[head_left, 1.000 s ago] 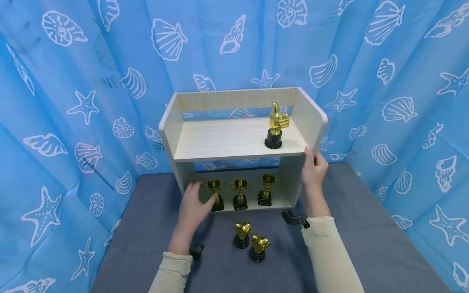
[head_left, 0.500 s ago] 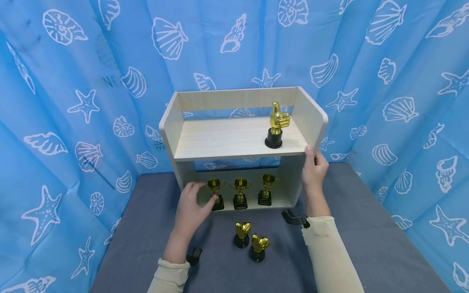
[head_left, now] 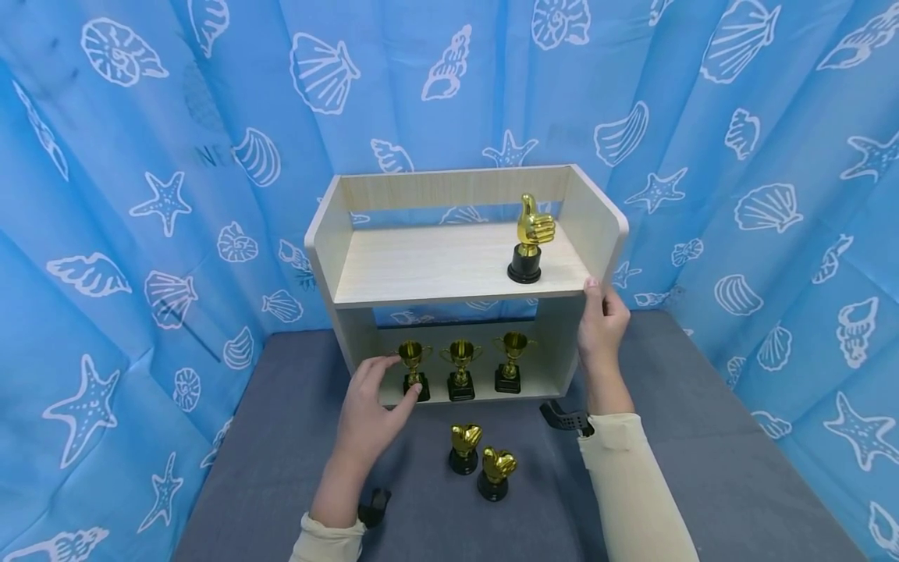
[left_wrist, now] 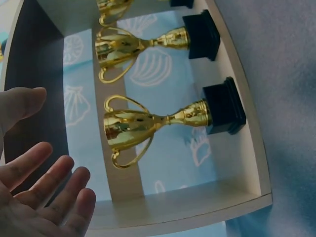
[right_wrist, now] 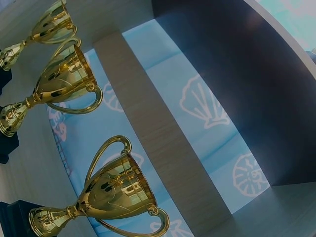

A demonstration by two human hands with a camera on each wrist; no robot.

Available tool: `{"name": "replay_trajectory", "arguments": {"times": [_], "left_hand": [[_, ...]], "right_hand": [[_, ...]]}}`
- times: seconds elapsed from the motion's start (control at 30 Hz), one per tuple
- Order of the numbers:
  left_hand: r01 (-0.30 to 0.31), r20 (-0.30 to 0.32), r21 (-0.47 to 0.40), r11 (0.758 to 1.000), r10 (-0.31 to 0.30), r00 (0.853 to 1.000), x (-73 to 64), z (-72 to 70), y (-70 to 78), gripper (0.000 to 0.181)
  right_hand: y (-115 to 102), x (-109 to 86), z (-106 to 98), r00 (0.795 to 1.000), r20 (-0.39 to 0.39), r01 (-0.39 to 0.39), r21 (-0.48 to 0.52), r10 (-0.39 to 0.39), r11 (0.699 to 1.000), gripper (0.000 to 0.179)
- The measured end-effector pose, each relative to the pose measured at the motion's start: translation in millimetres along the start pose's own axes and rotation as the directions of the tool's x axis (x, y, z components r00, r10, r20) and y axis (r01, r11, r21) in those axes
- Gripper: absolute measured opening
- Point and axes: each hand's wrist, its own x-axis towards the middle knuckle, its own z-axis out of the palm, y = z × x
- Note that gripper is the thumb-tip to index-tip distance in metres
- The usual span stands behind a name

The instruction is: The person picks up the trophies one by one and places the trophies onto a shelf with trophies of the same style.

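A light wooden two-tier shelf (head_left: 449, 300) stands upright. Three gold trophy cups on black bases line its lower tier: a left cup (head_left: 412, 356), a middle cup (head_left: 461, 361) and a right cup (head_left: 513, 351). My left hand (head_left: 371, 410) is spread beside the left cup, thumb overlapping its base in the head view. In the left wrist view the fingers (left_wrist: 64, 197) are apart from that cup (left_wrist: 133, 129) and hold nothing. My right hand (head_left: 602, 328) grips the shelf's right side panel, thumb at the front edge of the upper board; the right wrist view does not show it.
A gold thumbs-up trophy (head_left: 527, 242) stands on the upper tier's right. Two similar small gold-topped trophies, one nearer the shelf (head_left: 464, 450) and one nearer me (head_left: 495, 474), stand on the grey tablecloth (head_left: 267, 468). A blue shell-print curtain (head_left: 211, 117) hangs behind.
My left hand has eased slightly back from the left cup, its thumb lower and more of the cup's base showing. The right hand stays on the shelf.
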Motion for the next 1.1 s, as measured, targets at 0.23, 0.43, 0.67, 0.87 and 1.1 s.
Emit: {"name": "replay_trajectory", "arguments": {"times": [0.23,0.43,0.67,0.87,1.1], "left_hand": [[0.011,0.012,-0.009,1.000,-0.011,1.000,-11.0,0.2,8.9,0.050],[0.044,0.033,-0.033,0.998,-0.043,0.999,-19.0,3.1,14.4,0.048],[0.086,0.081,-0.104,0.991,-0.078,0.994,-31.3,6.4,18.9,0.046],[0.105,0.121,-0.151,0.983,-0.087,0.989,-39.4,12.2,20.3,0.041],[0.086,0.108,-0.170,0.982,-0.068,0.992,-41.1,14.1,22.5,0.037]], "right_hand": [[-2,-0.7,-1,1.000,-0.004,-0.014,0.000,0.014,1.000,0.030],[-8,-0.1,0,0.999,0.001,-0.040,0.015,0.040,0.999,0.036],[-10,-1.5,1,0.996,0.038,-0.083,0.043,0.081,0.996,0.040],[-17,-4.1,2,0.993,0.032,-0.118,0.047,0.117,0.992,0.041],[-26,5.2,6,0.984,0.048,-0.173,0.020,0.171,0.985,0.048]]}}
